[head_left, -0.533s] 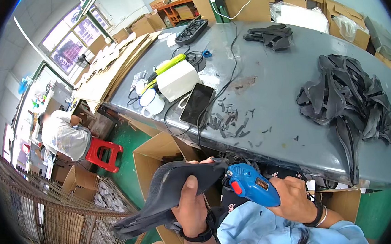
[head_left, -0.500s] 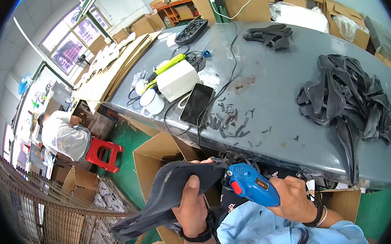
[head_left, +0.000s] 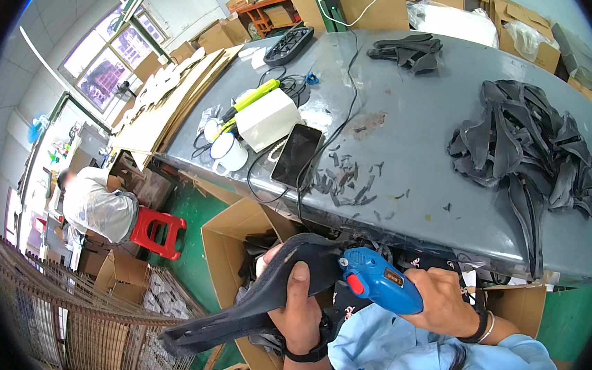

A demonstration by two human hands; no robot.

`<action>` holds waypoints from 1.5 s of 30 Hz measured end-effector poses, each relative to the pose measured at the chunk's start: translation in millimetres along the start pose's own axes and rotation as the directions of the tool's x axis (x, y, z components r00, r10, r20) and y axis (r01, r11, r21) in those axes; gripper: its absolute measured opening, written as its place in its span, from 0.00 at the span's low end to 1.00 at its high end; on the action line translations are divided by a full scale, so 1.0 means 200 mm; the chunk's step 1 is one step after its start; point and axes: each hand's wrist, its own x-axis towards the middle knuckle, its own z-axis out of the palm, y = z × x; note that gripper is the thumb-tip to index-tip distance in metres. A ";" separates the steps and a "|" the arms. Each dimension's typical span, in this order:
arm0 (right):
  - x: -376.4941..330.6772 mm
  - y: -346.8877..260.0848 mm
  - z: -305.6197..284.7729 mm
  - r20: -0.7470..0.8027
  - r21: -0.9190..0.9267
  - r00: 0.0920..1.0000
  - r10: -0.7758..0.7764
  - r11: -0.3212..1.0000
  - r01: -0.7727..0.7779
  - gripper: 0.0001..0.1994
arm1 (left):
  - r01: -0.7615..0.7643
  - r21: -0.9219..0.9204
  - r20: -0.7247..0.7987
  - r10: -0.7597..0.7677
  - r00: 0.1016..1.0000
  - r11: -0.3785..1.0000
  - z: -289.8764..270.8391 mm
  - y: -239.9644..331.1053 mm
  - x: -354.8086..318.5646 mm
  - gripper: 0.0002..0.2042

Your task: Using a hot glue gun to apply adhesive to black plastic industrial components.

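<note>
My left hand (head_left: 297, 309) grips a long black curved rubber piece (head_left: 250, 303), thumb on top, holding it in front of my chest below the table edge. In my right hand (head_left: 444, 298) is a blue handheld tool with a red button (head_left: 379, 281); its tip touches the black piece near its upper end. On the grey table (head_left: 410, 134) lie small black trimmings (head_left: 347, 177) just above my hands, and a big heap of black rubber pieces (head_left: 525, 142) to the right.
A black phone (head_left: 296, 155), a white box (head_left: 268, 119), a white mug (head_left: 227, 154) and cables lie on the table's left part. An open cardboard box (head_left: 234, 235) holding black pieces stands below. Another person (head_left: 96, 204) sits by a red stool (head_left: 157, 231) at left.
</note>
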 end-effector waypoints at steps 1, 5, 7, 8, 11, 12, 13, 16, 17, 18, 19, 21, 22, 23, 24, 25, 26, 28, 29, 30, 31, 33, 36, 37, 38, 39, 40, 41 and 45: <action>0.00 0.00 0.01 0.003 0.020 1.000 0.002 1.000 -0.002 0.23 | 0.009 -0.016 0.003 -0.009 1.000 1.000 -0.01 -0.02 0.00 0.16; 0.01 0.00 0.02 0.023 0.041 1.000 -0.003 0.999 0.002 0.23 | -0.076 -0.008 0.045 0.076 0.996 0.997 -0.02 -0.05 -0.01 0.16; 0.01 -0.01 0.01 0.039 0.052 0.999 0.018 0.998 -0.020 0.24 | 0.011 -0.015 0.034 -0.011 0.999 1.000 0.01 -0.03 -0.01 0.16; 0.01 -0.01 0.00 0.055 0.068 0.998 0.037 0.997 -0.040 0.24 | 0.012 -0.016 0.036 -0.011 0.999 1.000 0.02 -0.02 -0.01 0.16; 0.01 -0.01 0.00 0.034 0.117 0.999 0.035 0.992 -0.039 0.24 | 0.039 0.016 0.037 -0.039 0.999 0.999 0.05 0.01 -0.01 0.16; 0.01 -0.01 0.00 0.037 0.117 0.999 0.034 0.992 -0.038 0.24 | 0.082 0.048 0.062 -0.085 0.994 0.995 0.04 0.02 -0.01 0.16; 0.01 -0.01 0.00 0.031 0.085 0.999 0.021 0.996 -0.023 0.24 | 0.125 0.081 0.086 -0.132 0.988 0.989 0.04 0.03 -0.01 0.16; 0.01 -0.01 0.00 0.037 0.020 0.999 -0.006 1.000 0.005 0.25 | 0.130 0.285 0.213 -0.195 0.957 0.950 -0.02 0.08 0.04 0.13; 0.00 0.00 0.00 0.047 -0.014 0.999 -0.017 1.000 0.018 0.25 | 0.166 0.287 0.194 -0.227 0.954 0.943 -0.01 0.08 0.05 0.12; 0.00 0.00 0.00 0.048 -0.013 0.999 -0.019 1.000 0.020 0.25 | 0.166 0.287 0.192 -0.226 0.955 0.943 -0.02 0.10 0.06 0.12; 0.00 0.00 0.00 0.056 -0.037 0.998 -0.026 0.999 0.028 0.26 | 0.164 0.378 0.251 -0.272 0.929 0.911 -0.04 0.12 0.08 0.13; -0.01 0.00 0.00 0.064 -0.062 0.997 -0.031 0.997 0.035 0.26 | 0.101 0.507 0.342 -0.308 0.888 0.856 -0.05 0.13 0.12 0.12; -0.01 0.01 0.01 0.075 -0.057 0.997 -0.032 0.998 0.036 0.26 | 0.102 0.507 0.343 -0.309 0.887 0.856 -0.06 0.13 0.14 0.12; -0.01 0.01 0.01 0.086 -0.053 0.996 -0.032 0.998 0.037 0.26 | 0.065 0.595 0.381 -0.352 0.855 0.801 -0.07 0.13 0.16 0.12; -0.01 0.01 0.00 0.087 -0.051 0.996 -0.033 0.998 0.037 0.26 | 0.021 0.677 0.407 -0.397 0.823 0.736 -0.08 0.12 0.17 0.12; 0.00 0.01 0.00 0.104 -0.026 0.994 -0.031 0.999 0.033 0.26 | -0.021 0.657 0.440 -0.361 0.822 0.753 -0.10 0.09 0.18 0.12; 0.00 0.01 -0.01 0.121 -0.003 0.992 -0.029 1.000 0.029 0.26 | -0.020 0.657 0.439 -0.361 0.823 0.753 -0.11 0.07 0.18 0.12; 0.01 0.00 -0.01 0.125 0.033 0.992 -0.031 0.999 0.027 0.26 | -0.097 0.641 0.497 -0.315 0.809 0.762 -0.12 0.05 0.18 0.13; 0.02 0.00 -0.01 0.129 0.068 0.991 -0.033 0.997 0.024 0.26 | -0.095 0.641 0.494 -0.314 0.811 0.762 -0.11 0.04 0.18 0.13; 0.01 0.00 -0.01 0.128 0.063 0.991 -0.030 0.998 0.022 0.26 | -0.122 0.635 0.508 -0.292 0.810 0.763 -0.10 0.03 0.18 0.13; 0.01 0.00 -0.01 0.125 0.075 0.992 -0.029 0.997 0.019 0.26 | -0.149 0.628 0.520 -0.270 0.810 0.764 -0.10 0.01 0.17 0.13; 0.01 0.00 0.00 0.124 0.089 0.992 -0.033 0.996 0.022 0.25 | -0.181 0.654 0.528 -0.272 0.804 0.735 -0.10 0.00 0.15 0.14; 0.01 0.01 0.00 0.127 0.097 0.992 -0.027 0.995 0.015 0.25 | -0.175 0.661 0.480 -0.232 0.846 0.730 -0.11 -0.03 0.14 0.13; 0.01 0.03 0.00 0.168 0.122 0.986 -0.001 0.992 -0.020 0.25 | -0.059 0.652 0.394 -0.272 0.878 0.756 -0.12 -0.03 0.14 0.12; 0.00 0.04 -0.01 0.211 0.145 0.977 0.025 0.988 -0.056 0.25 | 0.056 0.630 0.307 -0.315 0.898 0.775 -0.13 -0.04 0.14 0.11; 0.00 0.06 -0.02 0.211 0.144 0.977 0.019 0.988 -0.050 0.25 | 0.034 0.643 0.307 -0.299 0.903 0.765 -0.14 -0.06 0.14 0.10; 0.00 0.07 -0.05 0.181 0.140 0.983 0.017 0.989 -0.042 0.25 | 0.032 0.639 0.315 -0.299 0.901 0.769 -0.14 -0.09 0.13 0.10; -0.01 0.07 -0.07 0.150 0.133 0.989 0.017 0.990 -0.037 0.25 | 0.014 0.651 0.337 -0.306 0.891 0.759 -0.14 -0.12 0.10 0.09; 0.17 -0.02 -0.10 -0.153 0.224 0.966 0.209 0.959 -0.172 0.28 | 0.044 0.709 0.401 -0.453 0.796 0.704 -0.11 -0.24 -0.08 0.10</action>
